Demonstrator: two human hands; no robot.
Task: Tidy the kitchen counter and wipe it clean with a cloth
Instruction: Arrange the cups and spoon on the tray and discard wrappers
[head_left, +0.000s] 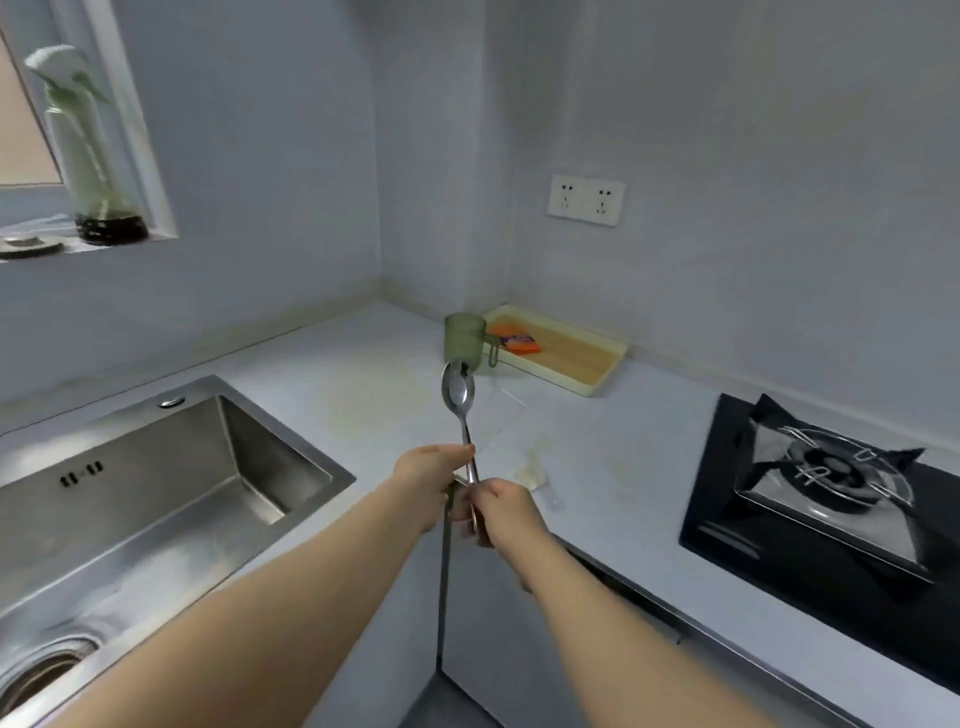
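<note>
— First entry?
— Spoon (458, 387), metal. Held upright in the air, bowl uppermost, above the inner corner of the counter (363, 374).

— Held by what?
— Both hands. Left hand (431, 465): grip closed on the middle of the handle, fingertips pinching it. Right hand (498, 512): grip closed round the lower end of the handle, just below the left hand.

— The counter itself?
— Pale grey, L-shaped. One yellowish stain (530, 470) lies beside the hands on the stove side; a fainter discoloured patch sits farther back.

— Standing items?
— Green cup (465, 340), upright, in the back corner; the spoon's bowl partly overlaps it in the view. Cream tray (597, 384) just beside the cup against the wall, holding an orange packet (514, 340) at its near-cup end.

— Fixtures?
— Steel sink (156, 493) to the left, set into the counter. Black gas stove (831, 467) to the right. Double wall socket (586, 200) above the tray. Glass vase (98, 156) with a white flower on the window ledge, upper left.
</note>
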